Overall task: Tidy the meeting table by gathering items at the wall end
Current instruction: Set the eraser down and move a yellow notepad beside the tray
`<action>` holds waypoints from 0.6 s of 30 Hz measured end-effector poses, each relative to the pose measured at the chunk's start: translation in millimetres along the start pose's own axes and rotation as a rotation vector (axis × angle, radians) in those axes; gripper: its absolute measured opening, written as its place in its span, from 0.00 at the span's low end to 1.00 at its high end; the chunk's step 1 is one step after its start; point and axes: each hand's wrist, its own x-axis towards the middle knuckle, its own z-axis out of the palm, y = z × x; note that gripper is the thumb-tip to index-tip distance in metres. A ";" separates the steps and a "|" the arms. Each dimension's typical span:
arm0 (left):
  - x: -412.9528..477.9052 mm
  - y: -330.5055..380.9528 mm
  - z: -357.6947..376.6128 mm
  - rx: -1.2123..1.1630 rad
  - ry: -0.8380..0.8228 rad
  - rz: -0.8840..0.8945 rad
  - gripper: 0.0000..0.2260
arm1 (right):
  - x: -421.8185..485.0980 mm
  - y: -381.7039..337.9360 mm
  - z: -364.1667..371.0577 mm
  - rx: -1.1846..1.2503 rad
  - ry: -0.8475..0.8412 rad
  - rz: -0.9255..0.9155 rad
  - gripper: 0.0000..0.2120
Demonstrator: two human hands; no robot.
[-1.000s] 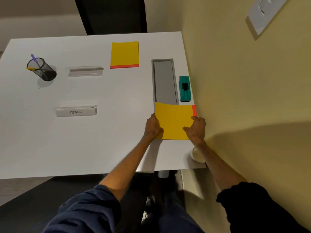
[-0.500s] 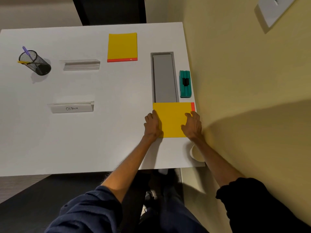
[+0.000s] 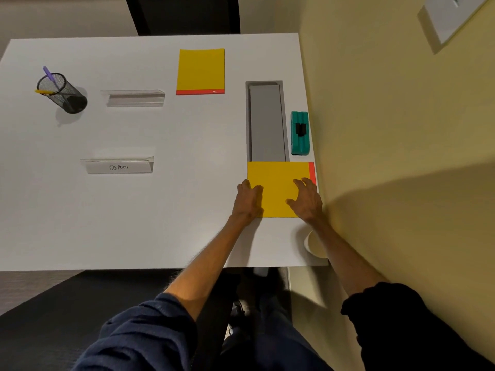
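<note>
A yellow notepad with a red binding (image 3: pixel 277 180) lies flat on the white table (image 3: pixel 160 210), its red edge at the wall, just below the grey tray lid. My left hand (image 3: pixel 247 200) holds the pad's left edge, thumb on top. My right hand (image 3: pixel 306 200) rests palm down on the pad's right part, fingers spread. A second yellow notepad (image 3: pixel 201 70) lies farther back in the middle. A green eraser (image 3: pixel 299 132) sits along the wall. The mesh pen cup (image 3: pixel 64 95), a clear name holder (image 3: pixel 134 97) and an "OSTRICH" name plate (image 3: pixel 119 166) stand at the left.
A grey recessed tray lid (image 3: pixel 266 121) runs lengthwise beside the eraser. A pale round object (image 3: pixel 312 245) sits at the table's near right corner, partly hidden by my right forearm. The yellow wall (image 3: pixel 388 129) borders the table's right edge.
The near notepad went from held slightly askew over the tray to lying flat and square against the wall. My right hand's fingers have spread open on it.
</note>
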 end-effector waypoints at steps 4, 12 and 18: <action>0.2 -3.7 0.3 -0.005 -0.016 0.011 0.33 | 0.2 0.4 0.6 0.001 0.006 -0.001 0.33; 1.5 -10.2 0.3 -0.020 -0.049 0.038 0.36 | 0.6 6.9 -1.4 0.003 0.006 -0.010 0.33; -5.3 -10.7 -1.1 -0.004 -0.027 0.068 0.33 | -0.4 2.2 -2.5 -0.027 0.002 -0.002 0.32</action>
